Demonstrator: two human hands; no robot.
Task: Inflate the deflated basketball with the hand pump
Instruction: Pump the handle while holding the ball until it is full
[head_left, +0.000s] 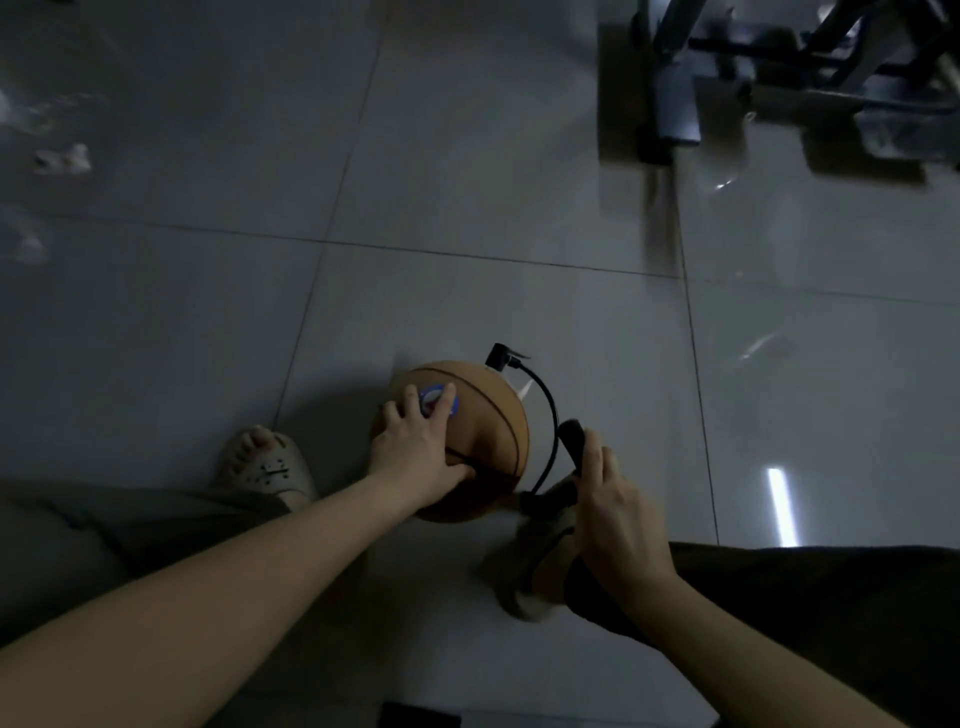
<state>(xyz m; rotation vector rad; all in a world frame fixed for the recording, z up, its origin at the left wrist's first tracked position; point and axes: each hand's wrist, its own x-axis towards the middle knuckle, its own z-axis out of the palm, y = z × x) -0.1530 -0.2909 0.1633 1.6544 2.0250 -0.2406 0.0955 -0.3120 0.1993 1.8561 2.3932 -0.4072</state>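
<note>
Grey tiled floor (467, 156): spread left hand (415, 447) steadies brown rubber basketball (488, 415); right hand (618, 509) grips black pump handle (571, 436).

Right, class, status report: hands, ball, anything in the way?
Left hand spread on basketball. Right hand grips pump handle. Hose runs to ball's top. Nothing blocking.
</note>
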